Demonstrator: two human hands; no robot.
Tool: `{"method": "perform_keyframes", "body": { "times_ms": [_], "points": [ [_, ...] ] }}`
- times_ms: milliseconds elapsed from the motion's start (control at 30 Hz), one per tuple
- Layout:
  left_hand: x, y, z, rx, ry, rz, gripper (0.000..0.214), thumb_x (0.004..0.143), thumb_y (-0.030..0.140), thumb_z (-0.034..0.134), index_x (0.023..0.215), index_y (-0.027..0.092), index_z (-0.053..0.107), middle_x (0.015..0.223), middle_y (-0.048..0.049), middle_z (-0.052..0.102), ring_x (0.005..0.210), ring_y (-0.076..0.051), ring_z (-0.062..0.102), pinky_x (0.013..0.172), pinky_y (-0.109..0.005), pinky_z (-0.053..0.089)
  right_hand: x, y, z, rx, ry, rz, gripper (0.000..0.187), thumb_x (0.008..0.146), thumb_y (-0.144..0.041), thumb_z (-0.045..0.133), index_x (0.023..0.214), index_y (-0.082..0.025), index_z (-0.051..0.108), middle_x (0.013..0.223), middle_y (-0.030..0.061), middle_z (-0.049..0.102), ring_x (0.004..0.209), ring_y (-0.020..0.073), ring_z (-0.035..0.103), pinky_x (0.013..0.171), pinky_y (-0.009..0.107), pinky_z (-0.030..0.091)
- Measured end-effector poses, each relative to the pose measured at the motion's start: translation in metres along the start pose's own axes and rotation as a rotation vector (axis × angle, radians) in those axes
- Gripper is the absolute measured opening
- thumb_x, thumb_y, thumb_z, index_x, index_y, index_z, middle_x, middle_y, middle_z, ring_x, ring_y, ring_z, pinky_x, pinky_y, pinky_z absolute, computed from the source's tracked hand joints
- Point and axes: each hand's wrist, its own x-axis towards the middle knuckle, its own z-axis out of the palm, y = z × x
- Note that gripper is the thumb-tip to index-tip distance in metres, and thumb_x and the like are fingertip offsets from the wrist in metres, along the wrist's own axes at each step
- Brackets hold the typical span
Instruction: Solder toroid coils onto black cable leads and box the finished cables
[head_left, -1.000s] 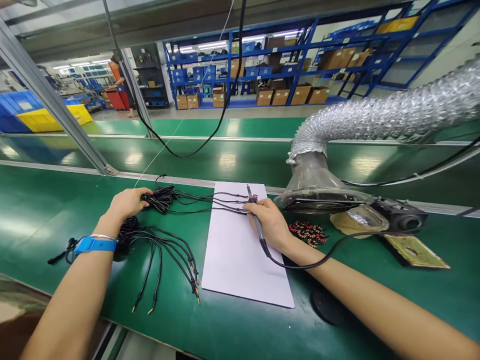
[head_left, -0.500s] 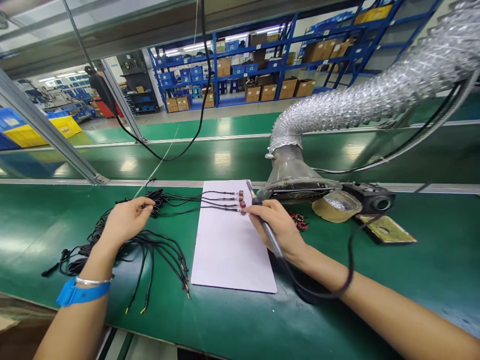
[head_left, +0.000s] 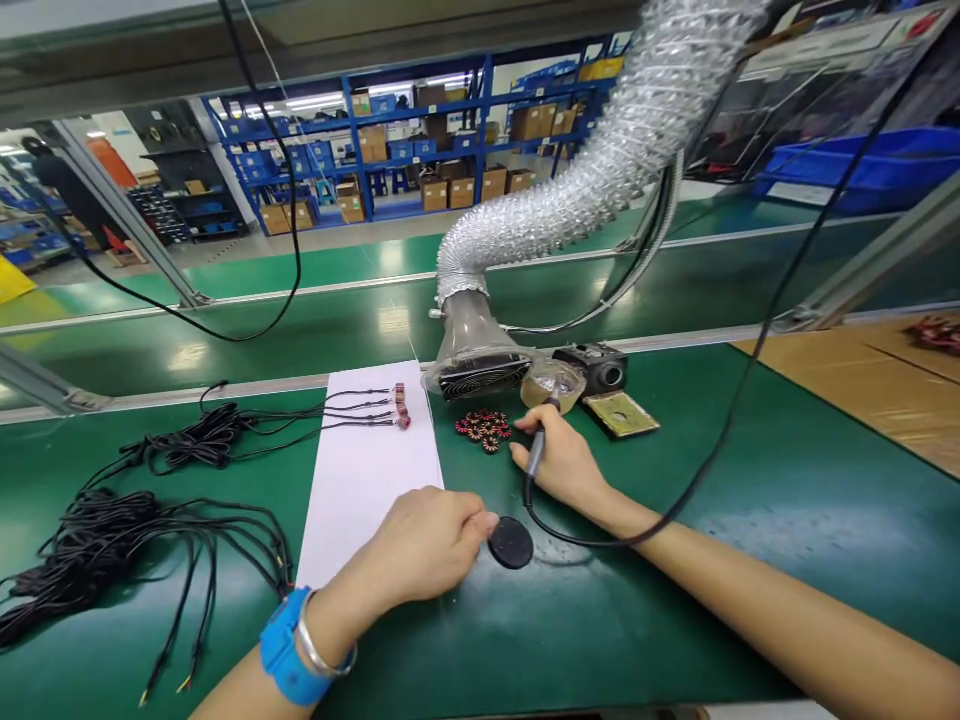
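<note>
My right hand grips a soldering iron like a pen. The iron's tip points at a round tan bowl with shiny material inside; whether they touch is unclear. My left hand is closed, thumb and finger pinched at the edge of a flat black disc on the bench. Up the white board, a column of small copper-wound coils sits at the ends of black cables. Loose red-and-copper ring coils lie in a cluster left of my right hand.
A fume hood on a silver duct stands behind the coils. Near it are a black device and a yellow sponge tray. Bundled cables lie left. The iron's cord crosses my right forearm.
My left hand has left the cables and come right to the black disc. My right hand has carried the soldering iron from the coils on the board to the bowl. The view has swung right.
</note>
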Motion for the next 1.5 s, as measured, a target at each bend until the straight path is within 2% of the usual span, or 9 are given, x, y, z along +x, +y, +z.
{"method": "perform_keyframes", "body": {
  "times_ms": [100,200,467,600,867,1167,1333,1433,1500],
  "points": [
    [0.011,0.009,0.011,0.054,-0.015,-0.02,0.035,0.097,0.034,0.041,0.068,0.021,0.056,0.062,0.0001,0.062,0.057,-0.016,0.056,0.05,-0.025,0.027,0.011,0.001,0.012,-0.003,-0.005,0.012,0.024,0.071,-0.024,0.061,0.091,-0.021,0.048,0.085,0.0052,0.063,0.076,0.0242,0.063,0.067,0.036,0.05],
    [0.01,0.005,0.014,0.026,-0.029,-0.067,0.034,0.097,0.035,0.038,0.071,0.021,0.055,0.065,0.0001,0.064,0.059,-0.016,0.057,0.052,-0.025,0.029,0.01,-0.003,0.009,0.021,-0.008,-0.004,0.022,0.073,-0.022,0.059,0.09,-0.021,0.046,0.081,0.0036,0.059,0.074,0.0229,0.06,0.065,0.034,0.047],
    [0.0,0.001,0.035,0.088,-0.075,-0.071,0.016,0.092,0.026,0.043,0.093,0.023,0.059,0.082,-0.0015,0.071,0.073,-0.023,0.066,0.06,-0.029,0.038,-0.062,-0.043,-0.027,0.175,-0.1,-0.263,0.019,0.078,-0.018,0.059,0.091,-0.023,0.045,0.077,0.0003,0.057,0.07,0.0171,0.053,0.064,0.028,0.046],
    [0.001,0.002,0.047,0.086,-0.075,-0.057,0.017,0.088,0.028,0.048,0.102,0.022,0.056,0.084,-0.003,0.07,0.076,-0.026,0.068,0.062,-0.034,0.044,-0.074,-0.046,-0.03,0.2,-0.208,-0.407,0.019,0.08,-0.01,0.054,0.092,-0.021,0.044,0.074,0.0011,0.056,0.069,0.018,0.048,0.063,0.029,0.044],
    [0.002,-0.001,0.054,0.069,-0.071,-0.044,0.031,0.087,0.027,0.051,0.118,0.022,0.051,0.088,-0.0043,0.072,0.075,-0.027,0.069,0.063,-0.037,0.05,-0.065,-0.035,-0.038,0.419,-0.407,-0.367,0.032,0.08,-0.005,0.051,0.108,-0.02,0.046,0.085,0.0032,0.06,0.075,0.018,0.05,0.071,0.032,0.045],
    [-0.001,-0.006,0.061,0.132,-0.028,-0.005,0.032,0.089,0.022,0.049,0.121,0.021,0.052,0.081,-0.0034,0.072,0.067,-0.025,0.069,0.057,-0.035,0.051,-0.072,-0.039,-0.033,0.304,-0.318,-0.305,0.015,0.089,-0.013,0.055,0.1,-0.02,0.046,0.082,0.0031,0.054,0.078,0.0193,0.046,0.068,0.029,0.043],
    [-0.001,-0.009,0.063,0.137,-0.014,0.009,0.034,0.089,0.019,0.046,0.122,0.02,0.053,0.084,-0.005,0.072,0.068,-0.024,0.068,0.059,-0.034,0.049,-0.068,-0.034,-0.033,0.313,-0.357,-0.294,0.028,0.085,-0.021,0.07,0.097,-0.021,0.044,0.08,0.001,0.054,0.074,0.018,0.046,0.065,0.027,0.042],
    [0.001,-0.004,0.055,0.073,-0.029,-0.048,0.034,0.089,0.023,0.049,0.122,0.021,0.056,0.07,-0.0013,0.067,0.06,-0.02,0.063,0.057,-0.029,0.043,-0.059,-0.033,-0.04,0.357,-0.434,-0.26,0.043,0.075,-0.022,0.079,0.1,-0.021,0.044,0.083,0.0008,0.056,0.075,0.0174,0.047,0.064,0.026,0.042],
    [0.002,0.002,0.048,-0.036,-0.051,-0.137,0.029,0.09,0.028,0.05,0.116,0.021,0.059,0.056,0.0041,0.054,0.05,-0.015,0.053,0.052,-0.025,0.037,-0.052,-0.033,-0.047,0.383,-0.46,-0.241,0.043,0.073,-0.016,0.078,0.101,-0.02,0.045,0.086,0.0011,0.058,0.076,0.0169,0.048,0.065,0.026,0.042]
  ]
}}
